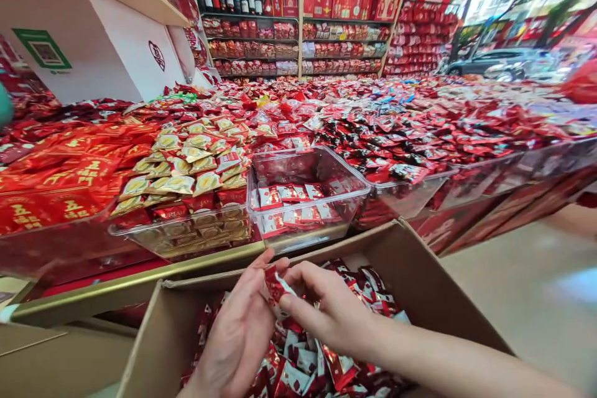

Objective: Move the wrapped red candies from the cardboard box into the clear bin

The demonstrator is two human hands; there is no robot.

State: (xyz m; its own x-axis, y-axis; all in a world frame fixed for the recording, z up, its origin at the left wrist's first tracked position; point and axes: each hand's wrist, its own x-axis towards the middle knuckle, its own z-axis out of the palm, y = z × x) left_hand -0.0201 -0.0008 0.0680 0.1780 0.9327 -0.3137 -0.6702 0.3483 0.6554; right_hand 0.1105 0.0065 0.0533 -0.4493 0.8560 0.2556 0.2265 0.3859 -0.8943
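Note:
Over an open cardboard box (433, 286) full of small red and white packets (298, 360), my two hands meet. Between the thumb and fingers of my right hand (326, 308) is a red and white packet (276, 285). Beside it, my left hand (242, 323) is half open with its palm turned toward the packet; the packet rests against its fingers. Just beyond the box stands a clear plastic bin (312, 204) with neat rows of red and white packets (291, 194) low inside it.
Gold packets (186, 161) and red packets (69, 180) are heaped left of the bin. Dark red packets (396, 137) lie to its right. A white carton (107, 43) stands at back left, shelves (301, 18) behind. At the right edge, part of an arm (573, 219) shows.

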